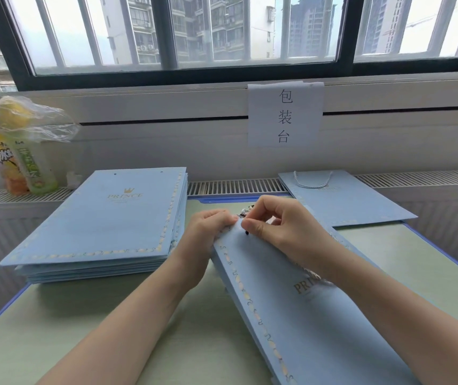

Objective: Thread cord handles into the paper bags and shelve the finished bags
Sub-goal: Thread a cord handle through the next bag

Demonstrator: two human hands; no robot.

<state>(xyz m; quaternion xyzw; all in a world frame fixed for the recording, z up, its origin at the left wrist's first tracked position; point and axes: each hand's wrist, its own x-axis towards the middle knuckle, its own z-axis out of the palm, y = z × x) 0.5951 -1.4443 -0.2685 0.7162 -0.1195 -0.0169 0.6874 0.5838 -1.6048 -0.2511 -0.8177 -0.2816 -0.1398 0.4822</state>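
Paper bag point(305, 307), pale blue, gold-printed, lying flat across the green table point(83, 329) in front of us, its top edge pointing away toward the window.

Hands: our left hand point(208, 232) curls over the bag's top left corner and grips it, steadying the edge. Our right hand point(280, 226) pinches something small at the top edge between thumb and forefinger; a dark tip shows just below the thumb, by one of the punched holes. We take it for the end of the cord point(246, 213), of which only a short silvery bit shows above the fingers.

Step in hand, as we judge it: threading a cord end through a hole in this bag. Whether the tip has passed through, we cannot tell.

Stock: stack of bags point(97, 223) without handles, to our left, holes visible along the top edge. Finished bag point(347, 201) with a cord handle point(312, 180), to our right, lying partly on the radiator shelf.

Next move, by our reckoning: the tip needs feeding into the hole and drawing through inside, with the left hand keeping the paper from buckling. Shelving comes after both handles are in.

Also present: drink bottles point(19, 162) under a plastic wrapper, and a paper sign point(284, 113) on the wall.
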